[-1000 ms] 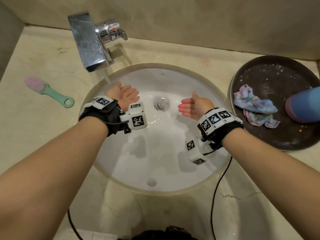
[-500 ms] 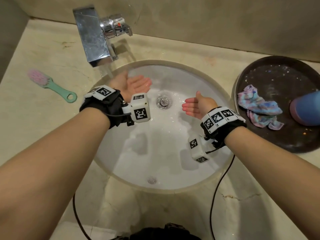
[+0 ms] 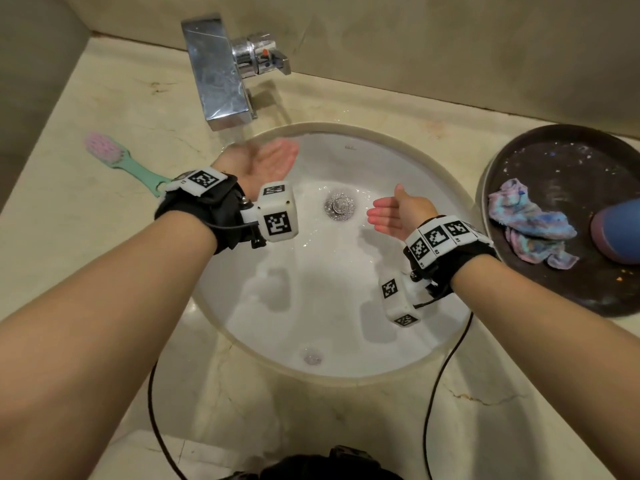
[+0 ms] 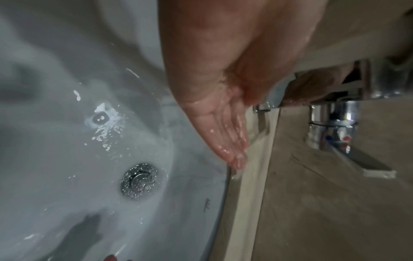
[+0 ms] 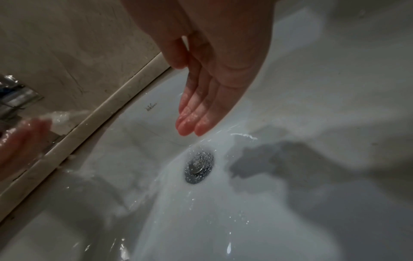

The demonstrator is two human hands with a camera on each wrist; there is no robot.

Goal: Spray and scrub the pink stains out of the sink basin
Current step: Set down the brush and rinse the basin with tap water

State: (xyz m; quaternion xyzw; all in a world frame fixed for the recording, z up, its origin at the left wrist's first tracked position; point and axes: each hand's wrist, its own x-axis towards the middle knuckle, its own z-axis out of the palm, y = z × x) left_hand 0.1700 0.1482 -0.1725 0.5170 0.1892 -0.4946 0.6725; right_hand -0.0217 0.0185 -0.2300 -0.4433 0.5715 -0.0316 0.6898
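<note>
Head view: rinsing hands over a clean-looking basin

Head view shows the left hand point(image 3: 263, 161) held palm-up, fingers straight, under the stream from the chrome faucet point(image 3: 221, 71). The right hand point(image 3: 398, 211) hovers flat and empty near the drain point(image 3: 339, 205); neither grip holds anything. The white sink basin point(image 3: 311, 289) is set into the counter point(image 3: 104, 116) and looks wet, with no pink stains that I can make out. A pink-bristled brush point(image 3: 114, 157) lies on the counter to the left; a cloth point(image 3: 530, 220) and a blue bottle point(image 3: 620, 230) sit in a dark tray point(image 3: 571, 161) on the right.

Left wrist view: water runs over the straight fingers point(image 4: 228, 139), and droplets speckle the basin around the drain.

Right wrist view: the fingers there point(image 5: 196, 114) are extended and wet, just above the drain.

To rinse well, I would turn each hand under the stream, keep the wrist units dry, then sweep water round the basin walls.
</note>
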